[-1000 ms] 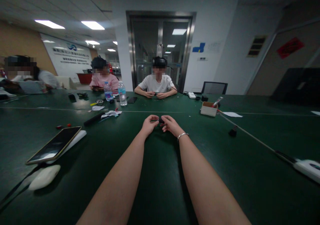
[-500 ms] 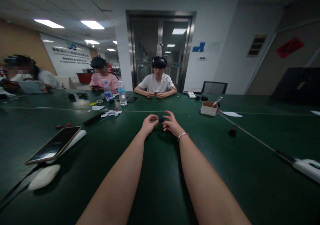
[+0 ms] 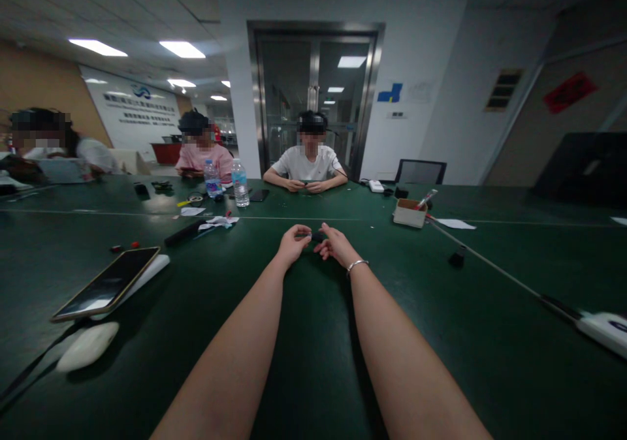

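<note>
Out over the green table, both arms are stretched forward and the hands nearly meet. My left hand pinches the left end of a small dark object, too small and shaded to name. From the other side, my right hand, with a silver bracelet at its wrist, has its thumb and curled fingers closed about the object's right end. The fingers cover much of it.
To the left lie a phone, a white mouse-shaped item and crumpled paper. Bottles stand farther back. On the right are a small box, a cable and a white power strip. A person sits opposite.
The fingers of my right hand, spread apart before, have come together about the dark object. My left hand keeps its pinch and has hardly moved.
</note>
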Available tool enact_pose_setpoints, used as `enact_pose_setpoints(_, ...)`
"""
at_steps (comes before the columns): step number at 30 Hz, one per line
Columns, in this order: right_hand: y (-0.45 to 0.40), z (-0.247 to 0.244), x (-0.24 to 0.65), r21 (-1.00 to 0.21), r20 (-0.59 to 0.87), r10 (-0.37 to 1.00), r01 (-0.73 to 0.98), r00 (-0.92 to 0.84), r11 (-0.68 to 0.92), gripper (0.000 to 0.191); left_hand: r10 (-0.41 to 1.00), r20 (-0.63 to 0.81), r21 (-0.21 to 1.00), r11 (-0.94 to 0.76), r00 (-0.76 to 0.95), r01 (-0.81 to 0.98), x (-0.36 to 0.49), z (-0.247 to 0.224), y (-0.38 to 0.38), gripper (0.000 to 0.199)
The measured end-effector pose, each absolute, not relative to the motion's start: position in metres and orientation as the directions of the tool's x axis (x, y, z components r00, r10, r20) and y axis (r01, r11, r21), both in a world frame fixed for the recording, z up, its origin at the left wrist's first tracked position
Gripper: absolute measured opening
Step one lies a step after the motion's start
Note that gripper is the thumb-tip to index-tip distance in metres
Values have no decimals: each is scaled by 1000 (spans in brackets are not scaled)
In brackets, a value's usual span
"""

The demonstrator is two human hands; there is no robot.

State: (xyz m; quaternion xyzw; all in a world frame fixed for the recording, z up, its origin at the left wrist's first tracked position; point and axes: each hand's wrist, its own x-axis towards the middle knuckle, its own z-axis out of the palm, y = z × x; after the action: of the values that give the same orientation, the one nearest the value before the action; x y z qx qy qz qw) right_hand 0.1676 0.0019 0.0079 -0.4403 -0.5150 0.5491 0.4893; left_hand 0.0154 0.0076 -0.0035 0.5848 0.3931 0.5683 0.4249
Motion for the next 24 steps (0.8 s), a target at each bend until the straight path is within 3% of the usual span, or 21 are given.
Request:
enact_pose_setpoints(2, 1, 7, 168, -995, 85, 986, -66, -146, 76, 36, 946, 322, 947, -322, 36, -23, 15, -2, 6, 24)
enact_pose_setpoints(5, 0, 7, 170, -981, 157, 979, -134, -128, 139, 68, 952, 305, 952, -305, 26, -25, 15, -1, 5, 24)
enact_pose_setpoints(6, 0, 7, 170, -981, 143, 982, -147, -120, 125, 71, 952, 304, 953, -303, 29, -26, 15, 0, 5, 24)
enact_pose_setpoints(10, 3, 7, 167, -994, 20, 993, -105, -112, 9, 49, 950, 309, 951, -308, 39, -31, 16, -1, 5, 26)
enact_pose_setpoints(13, 3, 7, 167, -998, 23, 990, -65, -141, 14, 40, 950, 308, 951, -307, 39, -38, 16, -2, 6, 26)
enact_pose_setpoints(14, 2, 7, 168, -996, 56, 987, -79, -153, 44, 40, 951, 307, 951, -306, 36, -40, 15, -2, 6, 26)
enact_pose_setpoints(16, -1, 8, 171, -985, 127, 978, -134, -164, 105, 61, 951, 307, 951, -306, 29, -42, 15, -2, 7, 27)
enact_pose_setpoints(19, -3, 10, 174, -979, 119, 982, -180, -147, 92, 83, 951, 307, 951, -306, 28, -38, 14, -2, 7, 29)
enact_pose_setpoints(24, 4, 9, 168, -994, 4, 992, -113, -125, -11, 61, 948, 318, 948, -317, 30, -28, 15, -2, 6, 28)
